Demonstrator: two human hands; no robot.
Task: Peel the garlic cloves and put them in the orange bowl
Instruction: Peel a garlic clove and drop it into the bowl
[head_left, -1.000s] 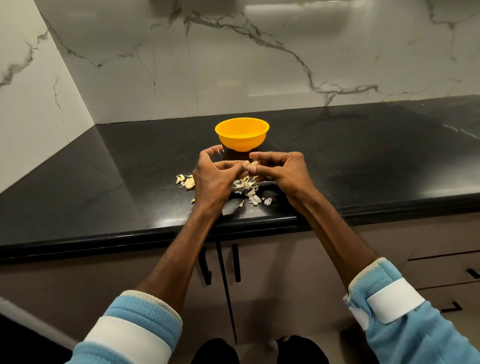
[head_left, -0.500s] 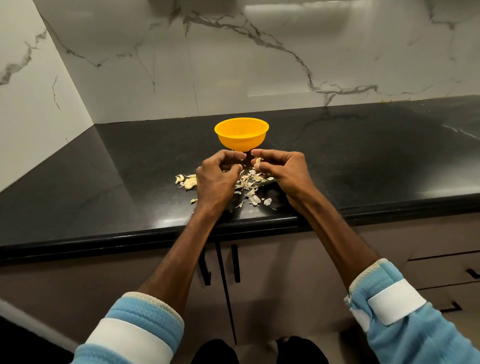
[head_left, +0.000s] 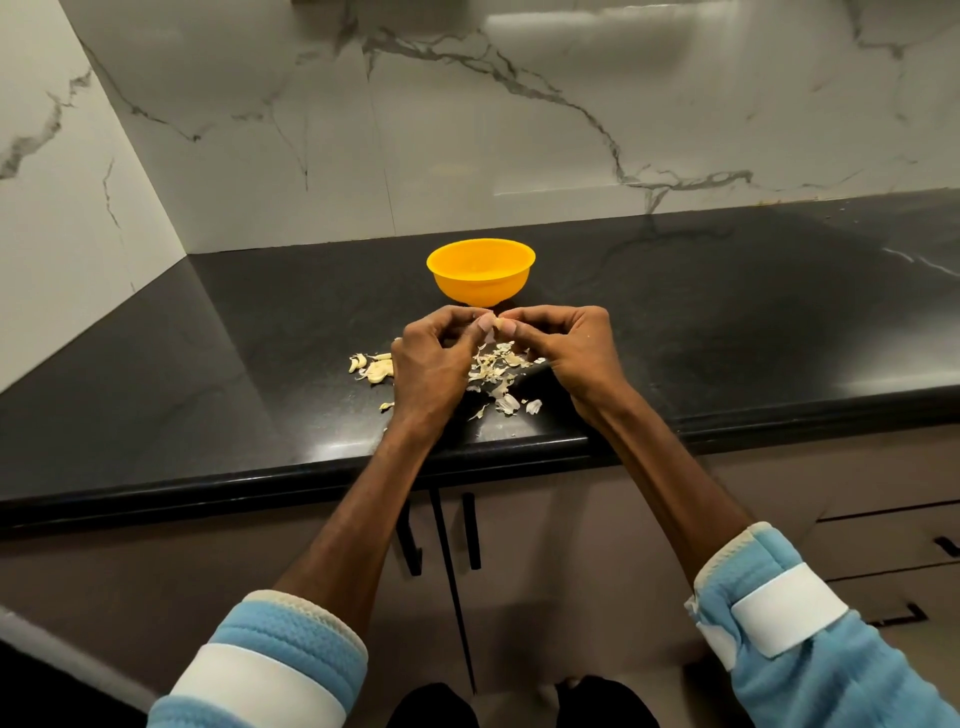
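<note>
Centre-left: loose garlic cloves (head_left: 375, 368) on black counter (head_left: 208, 364), just left of left hand (head_left: 431, 358). Frame centre: left hand and right hand (head_left: 569, 348) together, fingertips of both pinching one clove (head_left: 493, 326) over peel scraps (head_left: 498, 371). Clove mostly hidden; long axis and pointing: can't tell. Orange bowl (head_left: 480, 275) upright, just above hands in frame.

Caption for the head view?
Left hand and right hand pinch a pale garlic clove over papery peel scraps, near an orange plastic bowl.

L hand (head_left: 431, 364) & R hand (head_left: 566, 348) meet at fingertips, fingers curled, both pinching one clove (head_left: 492, 325).
</note>
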